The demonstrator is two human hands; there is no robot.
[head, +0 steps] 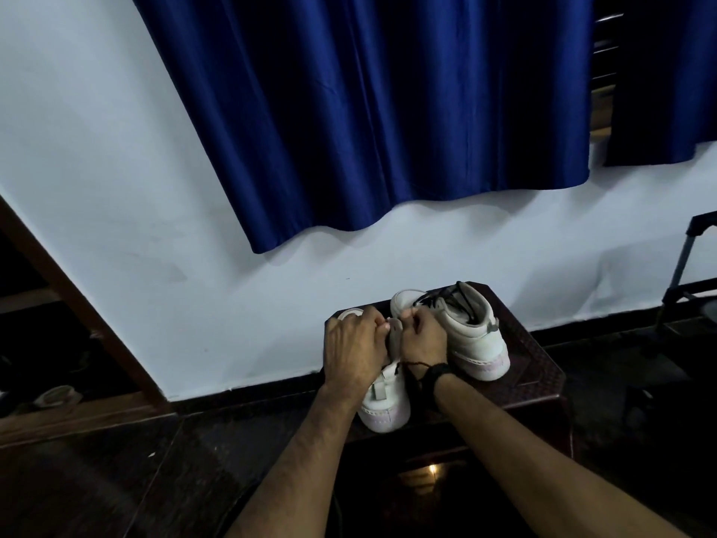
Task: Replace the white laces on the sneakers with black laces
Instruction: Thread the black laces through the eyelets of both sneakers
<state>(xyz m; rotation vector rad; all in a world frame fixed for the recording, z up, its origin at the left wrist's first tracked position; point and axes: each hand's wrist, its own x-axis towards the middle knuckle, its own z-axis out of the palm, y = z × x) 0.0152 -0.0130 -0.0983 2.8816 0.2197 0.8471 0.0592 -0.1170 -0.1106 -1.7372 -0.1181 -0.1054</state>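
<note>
We see the nearer white leather sneaker (384,401) lying on the dark brown patterned counter (531,366), its pale pink-edged sole and heel toward us and its toe pointing away toward the wall. Both of our hands work over its upper: the left hand (355,345) is curled down over the left side of the lacing, and the right hand (423,335) is curled against the right side, with the grey tongue (395,335) showing between them. The grip of each hand is closed on the sneaker's upper; whether the fingertips also pinch a lace we cannot tell, as the knuckles hide them. A thin black lace (417,365) trails across the right wrist, just beside a black wristband (440,372), and a short dark strand shows near the sneaker's collar. Just beside the right hand, touching or nearly touching it, stands the second white high-top sneaker (465,332) on the same counter, already threaded with black laces (446,300) that cross its throat and hang loosely into its opening. Behind the counter rises a pale blue-white painted wall (116,188), over which hangs a deep blue pleated curtain (368,110). The floor (116,479) is dark and glossy, with a brown wooden frame (58,285) to the left and a black metal stand (683,266) at the far right.
</note>
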